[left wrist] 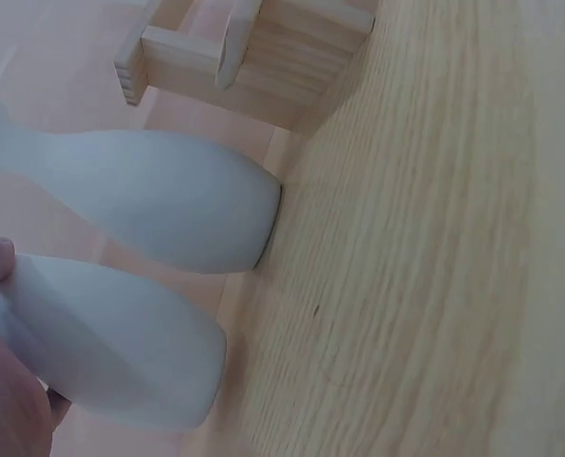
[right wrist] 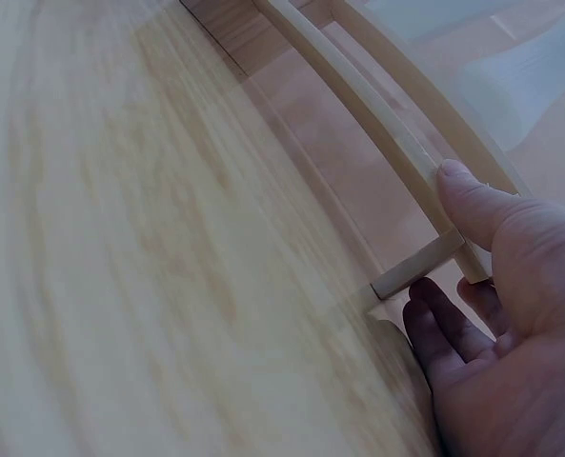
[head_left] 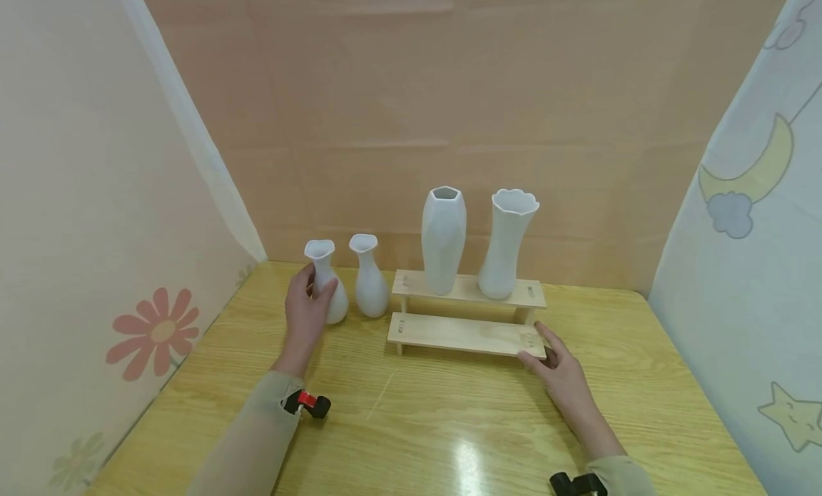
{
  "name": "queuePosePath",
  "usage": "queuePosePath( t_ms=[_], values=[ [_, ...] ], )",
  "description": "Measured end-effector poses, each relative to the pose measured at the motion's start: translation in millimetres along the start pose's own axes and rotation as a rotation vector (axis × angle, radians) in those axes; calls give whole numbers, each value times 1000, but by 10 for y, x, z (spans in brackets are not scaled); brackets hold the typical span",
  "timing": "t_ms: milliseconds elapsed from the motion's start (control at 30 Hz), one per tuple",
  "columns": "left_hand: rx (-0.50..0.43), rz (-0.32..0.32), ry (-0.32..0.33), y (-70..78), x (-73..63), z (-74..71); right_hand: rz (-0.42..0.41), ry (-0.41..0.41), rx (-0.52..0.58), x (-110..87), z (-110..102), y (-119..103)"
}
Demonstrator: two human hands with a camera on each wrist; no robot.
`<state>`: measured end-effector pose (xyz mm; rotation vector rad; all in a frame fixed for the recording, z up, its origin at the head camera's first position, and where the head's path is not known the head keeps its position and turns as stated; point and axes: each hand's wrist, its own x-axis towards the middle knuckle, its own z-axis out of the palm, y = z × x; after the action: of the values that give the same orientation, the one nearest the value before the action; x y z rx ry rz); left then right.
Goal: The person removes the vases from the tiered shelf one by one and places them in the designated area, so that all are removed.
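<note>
My left hand [head_left: 307,307] grips a small white vase [head_left: 335,302] by its neck, thumb on the near side. The vase leans slightly; whether its base touches the table I cannot tell. Right beside it a second small white vase [head_left: 371,289] stands upright. At the right end of the two-tier wooden stand [head_left: 462,333], my right hand [head_left: 566,375] pinches the lower board, thumb on its front edge. The right wrist view shows the other fingers [right wrist: 439,328] curled by the stand's leg. On the upper tier stand a tall faceted white vase [head_left: 443,243] and a fluted-rim white vase [head_left: 504,250].
The stand and vases are on a light wood-grain table [head_left: 424,424]. Behind it hangs a plain peach cloth [head_left: 481,110]. Printed cloths close off the left side [head_left: 96,196] and the right side [head_left: 738,282].
</note>
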<state>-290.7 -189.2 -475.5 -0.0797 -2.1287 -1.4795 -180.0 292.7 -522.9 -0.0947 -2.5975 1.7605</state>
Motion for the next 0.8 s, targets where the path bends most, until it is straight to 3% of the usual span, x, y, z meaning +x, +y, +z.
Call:
queuePosePath(
  t_ms=[367,800],
  values=[
    [-14,-39,3,-76,129,87,-3,-7,44,10,12,16],
    [3,-58,-1,-117,219,164,5,-2,9,7,-1,10]
  ],
)
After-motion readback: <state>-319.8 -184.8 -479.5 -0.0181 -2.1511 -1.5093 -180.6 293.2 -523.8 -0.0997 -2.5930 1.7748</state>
